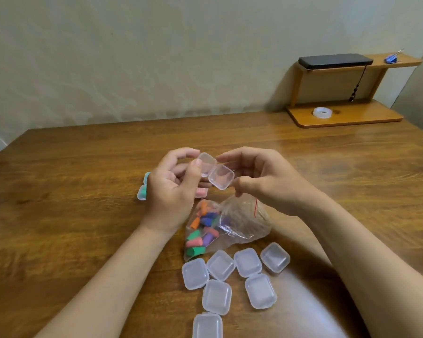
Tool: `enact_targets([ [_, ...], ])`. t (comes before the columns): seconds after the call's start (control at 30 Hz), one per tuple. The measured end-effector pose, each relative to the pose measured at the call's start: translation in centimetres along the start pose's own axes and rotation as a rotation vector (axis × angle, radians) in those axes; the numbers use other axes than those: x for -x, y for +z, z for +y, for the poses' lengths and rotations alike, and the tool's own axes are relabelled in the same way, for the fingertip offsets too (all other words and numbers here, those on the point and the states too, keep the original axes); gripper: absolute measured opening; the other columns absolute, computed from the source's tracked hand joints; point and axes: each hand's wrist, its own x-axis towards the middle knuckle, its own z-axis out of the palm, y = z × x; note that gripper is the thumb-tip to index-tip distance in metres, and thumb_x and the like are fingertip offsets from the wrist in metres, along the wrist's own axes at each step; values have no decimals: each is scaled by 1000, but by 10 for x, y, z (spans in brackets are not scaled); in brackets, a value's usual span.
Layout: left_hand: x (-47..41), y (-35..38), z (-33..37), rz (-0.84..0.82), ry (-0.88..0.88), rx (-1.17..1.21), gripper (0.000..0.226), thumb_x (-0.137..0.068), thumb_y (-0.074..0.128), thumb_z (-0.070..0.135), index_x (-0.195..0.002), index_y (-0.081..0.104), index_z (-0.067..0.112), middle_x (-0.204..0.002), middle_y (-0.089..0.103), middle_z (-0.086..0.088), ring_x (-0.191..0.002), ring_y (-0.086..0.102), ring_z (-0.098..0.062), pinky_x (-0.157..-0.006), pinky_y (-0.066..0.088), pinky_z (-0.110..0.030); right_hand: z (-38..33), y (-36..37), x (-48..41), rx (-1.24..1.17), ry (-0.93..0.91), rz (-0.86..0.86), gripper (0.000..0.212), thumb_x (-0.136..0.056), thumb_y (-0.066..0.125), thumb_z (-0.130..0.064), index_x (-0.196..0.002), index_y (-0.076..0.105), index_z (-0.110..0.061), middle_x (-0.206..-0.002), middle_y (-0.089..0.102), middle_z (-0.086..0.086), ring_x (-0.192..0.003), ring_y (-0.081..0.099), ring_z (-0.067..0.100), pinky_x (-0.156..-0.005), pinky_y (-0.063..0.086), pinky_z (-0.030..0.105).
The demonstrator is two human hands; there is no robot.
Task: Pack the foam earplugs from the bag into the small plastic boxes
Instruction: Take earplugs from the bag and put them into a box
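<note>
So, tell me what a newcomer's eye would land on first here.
The open clear box catches the eye first, held up mid-frame between the left hand and the right hand. Just nearer the camera lies the bag of brightly coloured foam earplugs. Nearest of all, a cluster of clear boxes sits on the wooden table.

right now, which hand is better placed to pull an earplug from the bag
Right, probably. The right hand hangs above the red-lined mouth of the zip bag, while the left hand pinches the open plastic box and can hold it steady.
</note>
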Motion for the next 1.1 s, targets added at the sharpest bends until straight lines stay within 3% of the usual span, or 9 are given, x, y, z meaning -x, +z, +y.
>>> enact_targets([
  [0.1, -1, -6, -1, 51, -108, 85, 15, -102, 53, 7, -104, 55, 21, -87, 76, -5, -63, 74, -23, -46, 53, -22, -4, -5, 4, 101, -55, 47, 32, -84, 69, 4, -110, 67, -16, -99, 69, 5, -91, 69, 18, -79, 59, 33],
  [0.17, -2, -12, -3, 27, -113, 89, 15, -102, 53, 5, -102, 56, 20, -82, 75, -6, -54, 69, -21, -44, 51, -24, -9, -14, 9, 221, -98, 77, 23, -80, 72, 1, -87, 62, -19, -85, 64, 4, -77, 64, 21, -69, 57, 39],
  [0.23, -1, -17, -6, -9, -117, 68, 17, -100, 56, 3, -104, 58, 20, -76, 73, -9, -48, 63, -17, -42, 49, -25, -11, -25, 15, 337, -80, 65, 27, -76, 72, 4, -74, 55, -17, -74, 57, 6, -68, 58, 25, -61, 55, 46],
  [0.4, 4, -19, -6, -92, -189, 96, 25, -95, 62, -4, -115, 59, 11, -69, 69, -15, -45, 60, -14, -39, 44, -24, -19, -32, 28, 461, -59, 69, 22, -73, 73, 5, -69, 54, -7, -71, 57, 17, -65, 55, 31, -60, 50, 55],
  [0.7, 10, -15, -12, -216, -222, 44, 29, -92, 65, -2, -109, 63, 21, -90, 71, -20, -50, 67, -25, -46, 55, -30, -22, -37, 40, 523, 243, -196, 11, -81, 76, -18, -70, 77, -13, -70, 72, 9, -55, 64, 21, -50, 53, 32],
  [0.83, 13, -11, -8, -221, -257, 24, 26, -91, 66, -1, -109, 62, 18, -96, 69, -22, -54, 71, -27, -45, 56, -28, -20, -28, 41, 514, 225, -227, 18, -86, 69, -9, -86, 82, -22, -86, 77, 2, -47, 57, 13, -44, 47, 26],
  [0.93, 15, -11, -9, -219, -268, 7, 27, -92, 65, -1, -113, 61, 16, -97, 69, -17, -57, 72, -30, -45, 57, -28, -15, -17, 40, 539, 164, -196, 21, -88, 68, -5, -95, 81, -20, -82, 75, -7, -47, 58, 7, -41, 42, 17],
  [1.0, 15, -11, -9, -215, -269, 3, 28, -92, 65, -1, -114, 61, 16, -96, 69, -15, -57, 72, -31, -45, 57, -29, -13, -11, 38, 526, 117, -148, 16, -86, 71, -2, -92, 80, -14, -77, 72, -9, -54, 62, 0, -43, 42, 10],
  [1.1, 16, -10, -8, -212, -270, 0, 28, -93, 65, -1, -114, 61, 16, -96, 69, -15, -54, 71, -28, -44, 56, -27, -8, -6, 35, 550, 81, -156, 12, -83, 77, -8, -82, 79, -20, -73, 72, -14, -70, 67, 0, -62, 53, 13],
])
